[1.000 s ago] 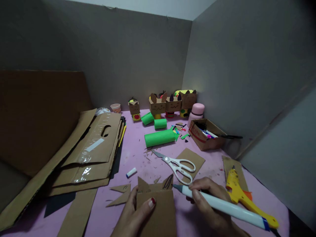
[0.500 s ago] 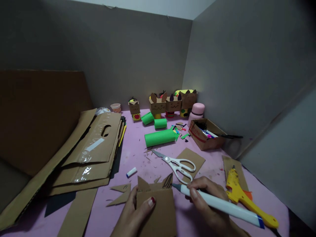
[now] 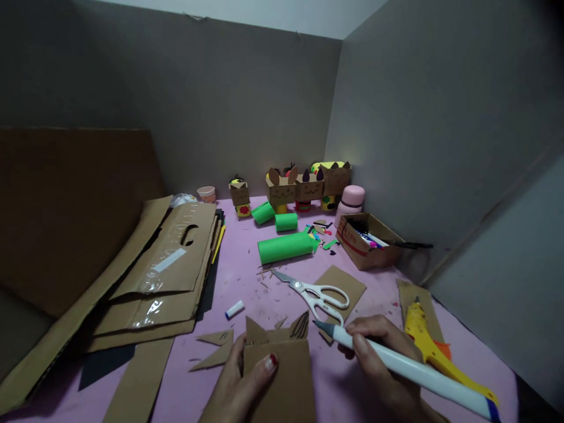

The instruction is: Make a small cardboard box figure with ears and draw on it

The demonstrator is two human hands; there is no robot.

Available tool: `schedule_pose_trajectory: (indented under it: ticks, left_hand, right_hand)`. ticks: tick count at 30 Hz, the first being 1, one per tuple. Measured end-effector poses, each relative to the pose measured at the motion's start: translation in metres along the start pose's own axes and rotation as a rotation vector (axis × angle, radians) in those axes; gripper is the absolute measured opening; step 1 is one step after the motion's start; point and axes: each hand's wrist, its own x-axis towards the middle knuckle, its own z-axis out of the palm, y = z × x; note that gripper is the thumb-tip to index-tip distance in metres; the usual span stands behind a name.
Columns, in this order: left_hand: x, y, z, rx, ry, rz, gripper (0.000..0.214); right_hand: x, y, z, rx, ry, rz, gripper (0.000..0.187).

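Note:
My left hand (image 3: 249,379) grips a small cardboard box (image 3: 286,376) by its left side, thumb across the front. Two pointed ears rise from the box's top; the right ear (image 3: 301,325) carries dark pen lines, while the left ear (image 3: 254,330) looks plain. In my right hand (image 3: 379,346) is a white marker (image 3: 409,364), its dark tip just right of the lined ear and apart from it. The marker's cap (image 3: 235,309) lies on the pink table beyond the box. White-handled scissors (image 3: 315,294) rest behind the marker tip, partly over a cardboard piece (image 3: 341,282).
Stacked cardboard (image 3: 171,264) fills the left side. Green paper tubes (image 3: 286,247) lie mid-table, with cardboard animal figures (image 3: 282,191) behind. A box of pens (image 3: 368,241), a pink bottle (image 3: 351,202) and a yellow glue gun (image 3: 427,341) are at right. Cardboard scraps (image 3: 215,349) sit beside my left hand.
My right hand has drawn the marker slightly right and up, away from the right ear. That ear shows more dark lines. My left hand and the box stay nearly still.

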Motion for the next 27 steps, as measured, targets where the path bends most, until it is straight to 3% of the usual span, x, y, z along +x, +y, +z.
schedule_pose_trajectory:
  ticks: [9, 17, 27]
  left_hand:
    - [-0.013, 0.007, 0.009, 0.067, -0.005, -0.006, 0.085]
    - [-0.020, 0.009, 0.015, 0.075, 0.010, 0.035, 0.073]
    - [-0.016, 0.008, 0.012, 0.065, 0.007, 0.005, 0.082]
  right_hand:
    - [-0.002, -0.017, 0.013, -0.078, -0.050, -0.212, 0.010]
    - [0.002, -0.021, 0.011, -0.123, -0.052, -0.219, 0.013]
    - [0.000, -0.010, 0.010, -0.127, -0.043, -0.158, 0.008]
